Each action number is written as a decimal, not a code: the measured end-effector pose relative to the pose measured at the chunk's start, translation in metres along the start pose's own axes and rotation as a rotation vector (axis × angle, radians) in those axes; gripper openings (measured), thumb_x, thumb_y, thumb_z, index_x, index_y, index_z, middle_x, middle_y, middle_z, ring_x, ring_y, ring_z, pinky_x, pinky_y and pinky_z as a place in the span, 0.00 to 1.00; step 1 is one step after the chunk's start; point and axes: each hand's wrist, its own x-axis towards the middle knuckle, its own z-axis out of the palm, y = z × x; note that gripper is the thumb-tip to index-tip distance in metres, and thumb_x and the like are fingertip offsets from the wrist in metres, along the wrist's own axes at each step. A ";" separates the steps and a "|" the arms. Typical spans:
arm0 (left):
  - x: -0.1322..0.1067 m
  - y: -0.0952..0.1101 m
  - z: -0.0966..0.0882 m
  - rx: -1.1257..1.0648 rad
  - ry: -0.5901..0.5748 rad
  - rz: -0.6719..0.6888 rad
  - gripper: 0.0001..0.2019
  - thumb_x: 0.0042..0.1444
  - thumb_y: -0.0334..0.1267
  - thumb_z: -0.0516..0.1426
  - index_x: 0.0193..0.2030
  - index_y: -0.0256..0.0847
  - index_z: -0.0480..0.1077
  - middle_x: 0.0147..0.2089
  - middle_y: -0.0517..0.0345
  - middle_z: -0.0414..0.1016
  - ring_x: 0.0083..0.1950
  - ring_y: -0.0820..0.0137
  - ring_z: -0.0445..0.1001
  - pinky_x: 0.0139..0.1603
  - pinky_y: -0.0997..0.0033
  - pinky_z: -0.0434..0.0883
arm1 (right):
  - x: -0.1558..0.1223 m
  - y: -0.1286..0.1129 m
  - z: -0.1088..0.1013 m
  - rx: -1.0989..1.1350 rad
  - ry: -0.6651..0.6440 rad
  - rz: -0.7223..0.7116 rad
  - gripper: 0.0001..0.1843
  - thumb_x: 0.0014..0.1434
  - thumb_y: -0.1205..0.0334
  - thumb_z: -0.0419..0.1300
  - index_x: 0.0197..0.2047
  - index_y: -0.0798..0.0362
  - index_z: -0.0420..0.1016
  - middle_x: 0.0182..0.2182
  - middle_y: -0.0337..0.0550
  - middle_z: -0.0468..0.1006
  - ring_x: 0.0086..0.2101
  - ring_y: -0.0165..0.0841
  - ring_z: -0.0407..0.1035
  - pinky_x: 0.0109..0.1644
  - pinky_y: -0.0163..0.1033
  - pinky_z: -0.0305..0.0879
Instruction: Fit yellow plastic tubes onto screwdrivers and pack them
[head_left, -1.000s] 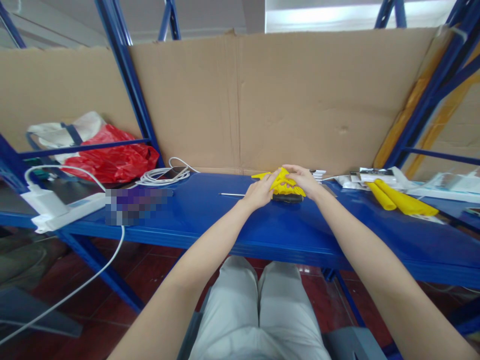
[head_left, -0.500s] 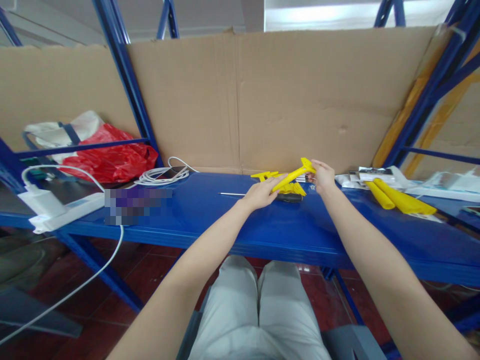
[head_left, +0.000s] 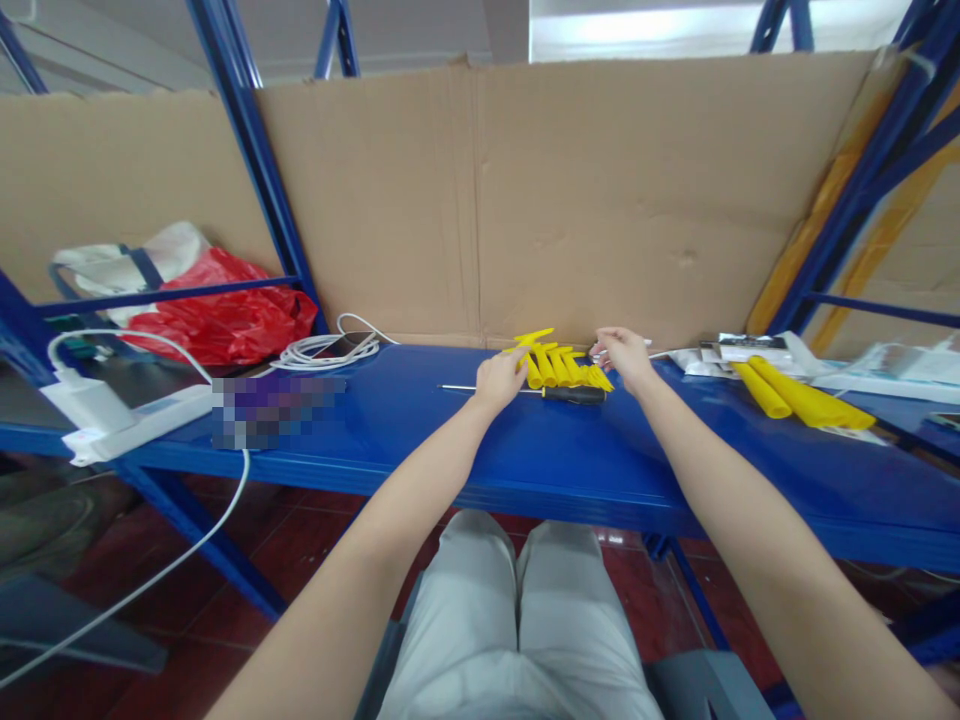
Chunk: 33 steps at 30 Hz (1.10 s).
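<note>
Several yellow T-shaped plastic pieces (head_left: 559,367) lie side by side in a row on the blue shelf. At the row's left end my left hand (head_left: 499,382) is closed on a yellow piece (head_left: 535,337), whose upper bar tilts up behind the fingers. To the right of the row, my right hand (head_left: 626,358) is held with fingers pinched together. A slim white thing shows beside those fingers, too small to name. In front of the row lies a screwdriver (head_left: 574,396) with a black handle, its thin shaft pointing left and passing behind my left hand.
Yellow tubes (head_left: 810,395) and white packets (head_left: 712,360) lie to the right. On the left are a coiled white cable (head_left: 322,350), a power strip (head_left: 150,410), a red plastic bag (head_left: 225,310) and a blurred patch. A cardboard panel (head_left: 600,200) stands behind the shelf.
The yellow piece held between both hands has gone left and down to the row's left end with my left hand. My right hand has come off it and moved slightly left.
</note>
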 end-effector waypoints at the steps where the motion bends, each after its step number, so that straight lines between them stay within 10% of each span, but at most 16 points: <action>1: 0.001 -0.003 0.001 0.019 -0.022 -0.030 0.22 0.67 0.40 0.47 0.65 0.50 0.66 0.54 0.51 0.78 0.54 0.61 0.77 0.53 0.65 0.72 | -0.001 0.001 0.001 -0.078 -0.021 -0.036 0.13 0.63 0.66 0.52 0.49 0.58 0.71 0.27 0.43 0.78 0.18 0.25 0.64 0.22 0.28 0.60; 9: 0.006 -0.007 0.008 0.068 -0.136 -0.085 0.21 0.66 0.43 0.48 0.63 0.47 0.68 0.54 0.47 0.79 0.55 0.58 0.77 0.55 0.60 0.70 | -0.004 0.009 0.004 -0.751 -0.155 -0.373 0.20 0.61 0.72 0.51 0.53 0.60 0.76 0.38 0.52 0.82 0.40 0.37 0.76 0.50 0.38 0.68; 21: 0.012 -0.018 0.026 -0.044 -0.277 -0.027 0.26 0.68 0.43 0.39 0.71 0.49 0.57 0.69 0.49 0.65 0.67 0.55 0.65 0.63 0.40 0.61 | -0.006 0.009 0.004 -0.839 -0.206 -0.372 0.21 0.62 0.72 0.50 0.53 0.59 0.78 0.38 0.51 0.83 0.42 0.37 0.77 0.51 0.37 0.68; 33: 0.007 -0.006 0.022 -0.028 -0.260 0.073 0.24 0.69 0.45 0.40 0.69 0.54 0.61 0.73 0.48 0.57 0.72 0.58 0.57 0.66 0.42 0.58 | -0.007 0.009 0.007 -0.942 -0.371 -0.332 0.24 0.54 0.81 0.52 0.49 0.61 0.82 0.50 0.52 0.80 0.51 0.38 0.74 0.59 0.37 0.65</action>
